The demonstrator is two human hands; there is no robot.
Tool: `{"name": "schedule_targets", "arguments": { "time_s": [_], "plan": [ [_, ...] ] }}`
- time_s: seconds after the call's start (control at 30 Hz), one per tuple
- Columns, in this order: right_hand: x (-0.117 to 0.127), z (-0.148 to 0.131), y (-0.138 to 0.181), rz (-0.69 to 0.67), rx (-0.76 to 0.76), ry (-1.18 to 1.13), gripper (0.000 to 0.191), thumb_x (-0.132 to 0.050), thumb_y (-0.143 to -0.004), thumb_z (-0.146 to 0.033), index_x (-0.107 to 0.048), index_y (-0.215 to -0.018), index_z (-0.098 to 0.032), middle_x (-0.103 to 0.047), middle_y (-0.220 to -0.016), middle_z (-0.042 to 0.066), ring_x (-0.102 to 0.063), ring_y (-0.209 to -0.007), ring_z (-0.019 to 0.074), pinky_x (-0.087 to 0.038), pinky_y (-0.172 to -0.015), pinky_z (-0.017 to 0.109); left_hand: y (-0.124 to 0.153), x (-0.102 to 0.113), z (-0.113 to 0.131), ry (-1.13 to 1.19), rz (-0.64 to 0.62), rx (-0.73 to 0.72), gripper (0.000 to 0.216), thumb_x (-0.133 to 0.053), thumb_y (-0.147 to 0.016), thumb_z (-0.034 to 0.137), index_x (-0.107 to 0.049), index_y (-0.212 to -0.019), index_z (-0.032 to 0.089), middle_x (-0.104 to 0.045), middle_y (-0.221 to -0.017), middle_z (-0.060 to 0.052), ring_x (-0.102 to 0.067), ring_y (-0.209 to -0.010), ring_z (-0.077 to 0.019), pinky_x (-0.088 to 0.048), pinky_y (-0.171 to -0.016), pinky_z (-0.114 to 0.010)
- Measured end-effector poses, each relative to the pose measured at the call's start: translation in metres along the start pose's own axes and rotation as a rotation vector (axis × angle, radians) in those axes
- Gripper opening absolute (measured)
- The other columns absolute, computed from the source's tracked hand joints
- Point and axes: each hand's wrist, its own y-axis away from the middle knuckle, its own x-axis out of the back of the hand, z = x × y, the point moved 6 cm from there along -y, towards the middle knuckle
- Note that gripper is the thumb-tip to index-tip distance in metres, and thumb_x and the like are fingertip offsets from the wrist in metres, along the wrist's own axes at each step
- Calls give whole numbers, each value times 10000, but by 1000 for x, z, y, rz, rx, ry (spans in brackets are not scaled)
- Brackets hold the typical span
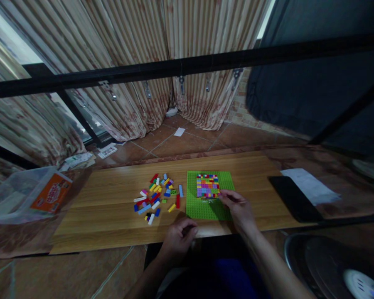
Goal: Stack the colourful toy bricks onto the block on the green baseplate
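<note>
Loose bricks [156, 204] sit scattered left of the green baseplate [191, 209]; a light-blue brick [180, 190] and a red brick [178, 201] lie nearest its left edge. Multicolored brick block [208, 187] is on the plate, upper-middle part, bare studs around it. Right hand [240, 209] covers the plate's lower-right corner, thumb and fingertips together at the block's lower-right corner; can't tell if they pinch a brick. Left hand [179, 237] is half curled at the near edge, below the loose bricks; can't tell if it holds anything. Off to the right: black flat panel [294, 198], white sheet [311, 185] partly behind it. Far left: clear plastic bin [15, 195], orange label [51, 193], beside the desk.

Desk [106, 207] is wood-grain, long. Beyond it: brown tile floor [162, 137] with a paper scrap [179, 132], striped curtains [112, 41], black rail [180, 66] across the view.
</note>
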Motion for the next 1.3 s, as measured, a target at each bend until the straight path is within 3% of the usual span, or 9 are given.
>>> {"name": "schedule_targets", "arguments": {
  "time_s": [0.43, 0.7, 0.87, 1.13, 1.3],
  "plan": [
    [-6, -2, -5, 12, -112, 18, 269, -806, -481, -319, -712, -699, -190, -645, -609, -9, -478, -488, 94, -359, -452, 222, -1, -1, 0, 16, 14, 31, 167, -550, -813, 317, -666, -815, 196, -653, -773, -12, -597, -751, -139, -449, -679, -232],
    [5, 4, -3, -21, -38, -72, 337, -827, -502, -376, -721, -772, -205, -670, -681, 14, -565, -582, 135, -454, -531, 268, -11, -1, -13, 362, 125, 224, 171, -589, -765, 334, -640, -804, 176, -611, -645, 9, -596, -609, -126, -480, -556, -228],
    [10, 9, -3, -22, -57, -108, 335, -822, -523, -394, -722, -777, -201, -654, -670, -3, -538, -560, 112, -442, -558, 267, -34, 7, 9, 253, 184, 46, 142, -605, -771, 288, -672, -847, 189, -667, -759, -14, -615, -691, -136, -502, -650, -249],
    [8, 6, -2, -66, -5, -55, 347, -794, -572, -431, -718, -811, -191, -635, -634, -12, -521, -565, 115, -411, -570, 256, -74, -5, 71, -105, 86, -235, 198, -493, -870, 218, -683, -922, 206, -684, -940, -34, -626, -856, -150, -495, -794, -277],
    [8, 4, -1, -79, 16, -43, 352, -773, -593, -454, -714, -818, -190, -619, -622, -8, -513, -573, 122, -412, -565, 252, -89, -18, 85, -422, 47, -320, 210, -479, -872, 187, -647, -992, 229, -669, -991, -36, -612, -916, -175, -485, -819, -304]
  ]
}}
